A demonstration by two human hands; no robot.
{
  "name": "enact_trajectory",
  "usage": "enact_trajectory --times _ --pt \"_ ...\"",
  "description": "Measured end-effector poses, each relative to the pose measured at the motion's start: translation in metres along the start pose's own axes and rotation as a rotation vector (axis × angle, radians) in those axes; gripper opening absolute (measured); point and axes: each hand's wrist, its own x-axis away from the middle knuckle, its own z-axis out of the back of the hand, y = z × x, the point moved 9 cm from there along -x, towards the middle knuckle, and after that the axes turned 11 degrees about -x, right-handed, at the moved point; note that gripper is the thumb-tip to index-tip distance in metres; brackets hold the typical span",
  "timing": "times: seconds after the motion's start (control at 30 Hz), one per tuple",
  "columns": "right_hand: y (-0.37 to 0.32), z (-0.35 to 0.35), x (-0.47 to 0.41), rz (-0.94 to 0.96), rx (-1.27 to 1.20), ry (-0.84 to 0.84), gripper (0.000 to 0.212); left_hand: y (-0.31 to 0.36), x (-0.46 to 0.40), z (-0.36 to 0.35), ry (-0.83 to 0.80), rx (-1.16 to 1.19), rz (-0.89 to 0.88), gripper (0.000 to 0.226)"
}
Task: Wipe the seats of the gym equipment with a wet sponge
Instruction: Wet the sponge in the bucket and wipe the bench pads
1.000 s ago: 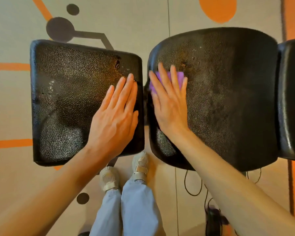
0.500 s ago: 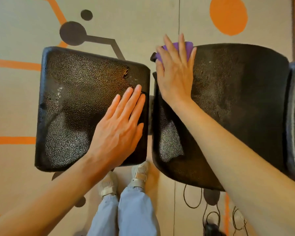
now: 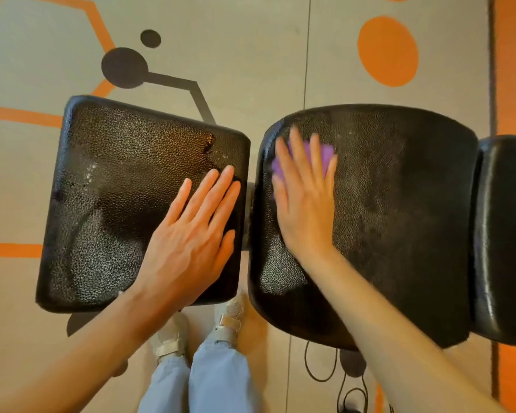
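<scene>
Two black textured seat pads sit side by side below me. My left hand [image 3: 194,236] lies flat, fingers together, on the right part of the left pad [image 3: 108,198], holding nothing. My right hand [image 3: 304,198] presses a purple sponge [image 3: 325,155] flat against the upper left area of the right pad [image 3: 399,219]. The sponge shows only past my fingertips and between my fingers, and both it and the hand are motion-blurred. A torn spot [image 3: 210,141] marks the left pad near its far right corner.
A third black pad [image 3: 507,239] adjoins the right pad at the frame's right edge. Below lie my legs and shoes [image 3: 230,320] on patterned grey and orange carpet. Black cables [image 3: 334,371] trail on the floor under the right pad.
My right hand carried the sponge from mid-pad up to the right pad's far edge, then back down toward me. My left hand stayed pressed on the left pad.
</scene>
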Motion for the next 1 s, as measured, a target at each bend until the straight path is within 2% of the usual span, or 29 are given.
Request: enact_trajectory --times 0.07,0.13,0.2,0.3,0.37,0.5,0.57,0.7,0.77,0.9,0.93,1.0 --pt "-0.006 0.000 0.052 0.036 -0.007 -0.107 0.048 -0.001 0.001 0.000 -0.010 0.002 0.005 0.061" --pt "-0.002 -0.001 0.044 0.090 0.011 -0.147 0.047 0.000 0.001 0.000 -0.013 0.005 0.001 0.061" --pt "0.010 0.003 -0.016 0.057 0.046 -0.086 0.048 0.001 0.001 0.000 -0.013 0.004 -0.007 0.061" --pt "0.030 0.013 -0.088 -0.097 0.079 0.060 0.049 0.001 0.002 0.000 -0.017 -0.004 -0.001 0.061" --pt "0.028 0.012 -0.066 -0.114 0.034 0.088 0.049 0.001 0.001 0.000 -0.022 0.000 0.001 0.061" --pt "0.015 0.004 0.041 0.015 0.028 -0.118 0.049 0.000 0.003 0.000 -0.033 0.018 0.003 0.061" --pt "0.031 0.010 0.012 0.034 0.041 -0.127 0.049 0.000 0.002 0.000 -0.038 0.013 -0.003 0.061" --pt "0.066 0.033 -0.082 -0.185 0.103 0.056 0.051 0.000 0.001 -0.003 -0.045 0.005 -0.005 0.061" --pt "0.060 0.029 -0.051 -0.199 0.088 0.071 0.051 0.000 0.001 -0.005 -0.051 0.004 0.000 0.061" --pt "0.038 0.015 0.053 -0.053 0.107 -0.133 0.052 -0.001 0.002 -0.006 -0.068 0.015 0.009 0.062" --pt "0.042 0.015 0.046 -0.014 0.095 -0.156 0.052 -0.001 0.001 -0.005 -0.068 0.017 0.004 0.062" --pt "0.059 0.027 -0.006 -0.059 0.127 -0.106 0.052 0.000 0.001 -0.004 -0.065 0.025 -0.007 0.061"
